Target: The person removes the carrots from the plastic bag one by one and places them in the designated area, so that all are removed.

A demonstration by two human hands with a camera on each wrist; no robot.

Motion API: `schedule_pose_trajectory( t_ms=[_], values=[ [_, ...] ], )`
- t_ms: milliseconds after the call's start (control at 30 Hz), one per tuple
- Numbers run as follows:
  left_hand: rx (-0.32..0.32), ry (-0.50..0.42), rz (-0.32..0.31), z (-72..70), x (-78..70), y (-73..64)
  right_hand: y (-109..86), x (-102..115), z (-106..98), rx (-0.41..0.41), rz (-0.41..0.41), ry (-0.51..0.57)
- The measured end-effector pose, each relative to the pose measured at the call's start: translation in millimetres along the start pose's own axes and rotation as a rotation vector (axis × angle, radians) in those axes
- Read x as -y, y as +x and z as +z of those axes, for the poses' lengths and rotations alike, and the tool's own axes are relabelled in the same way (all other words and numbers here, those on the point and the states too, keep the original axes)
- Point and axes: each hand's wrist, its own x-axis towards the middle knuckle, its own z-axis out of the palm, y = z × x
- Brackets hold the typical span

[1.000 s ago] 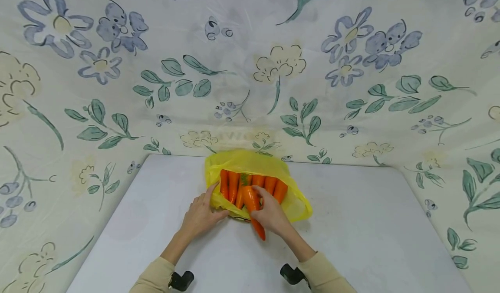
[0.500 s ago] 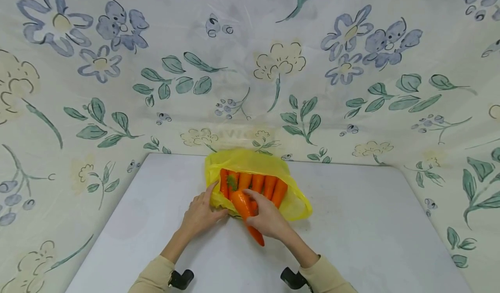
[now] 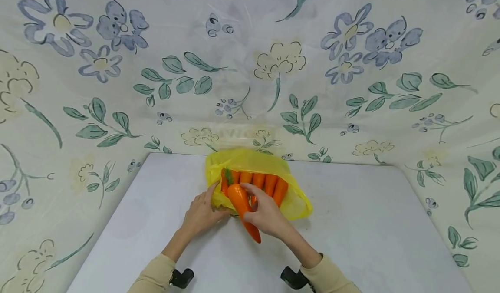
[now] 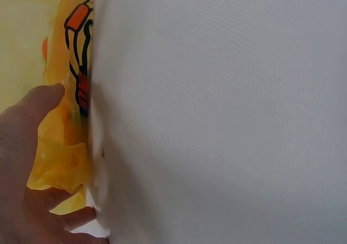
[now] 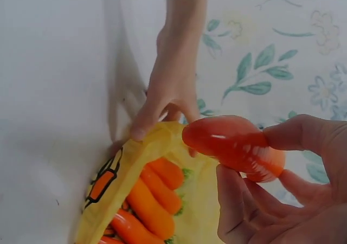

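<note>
A carrot (image 3: pixel 239 199) with a broad orange top and tapering tip is pinched by the right hand (image 3: pixel 267 215) above the front of a yellow plastic bag (image 3: pixel 250 159). Green leaves show behind its top in the head view. The carrot's thick end (image 5: pixel 222 138) points toward the left hand in the right wrist view. At the bag's left front corner, the left hand (image 3: pixel 201 215) holds the mouth's edge between thumb and fingers. Several more carrots (image 3: pixel 258 180) lie side by side in the open bag. The left wrist view shows the thumb (image 4: pixel 46 100) against the bag's printed side.
The bag lies near the far edge of a white table (image 3: pixel 351 223). Behind it hangs a floral sheet (image 3: pixel 234 67), which also covers both sides. Dark camera mounts (image 3: pixel 181 278) sit at the wrists, by the beige sleeves.
The right hand has moved the pinched carrot leftward across the bag's opening, toward the left hand. Its leafy top has shifted left too. The left hand stays at the bag's corner.
</note>
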Motion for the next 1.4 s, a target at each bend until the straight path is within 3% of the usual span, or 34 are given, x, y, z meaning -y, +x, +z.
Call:
schedule_pose_trajectory(
  t_ms=[167, 400, 700, 900, 1133, 1400],
  values=[
    [0.006, 0.006, 0.001, -0.1, 0.2, 4.9, 2.4, 4, -10, -0.013, 0.002, 0.055],
    [-0.033, -0.059, -0.078, 2.5, -2.9, 10.9, 5.3, 5, -29, -0.068, 0.026, 0.124],
    [-0.074, -0.036, -0.100, 4.1, -6.6, 12.3, -4.6, 30, -81, -0.142, 0.124, 0.273],
    [-0.076, -0.014, -0.080, 4.9, -7.1, 12.6, 4.7, -5, -114, -0.192, 0.158, 0.298],
    [-0.058, 0.018, -0.059, 6.4, -5.0, 10.3, 2.8, -37, -145, -0.322, 0.235, 0.248],
    [-0.045, 0.075, -0.007, 5.8, -3.9, 8.2, -1.7, -64, -159, -0.373, 0.321, 0.174]
  ],
)
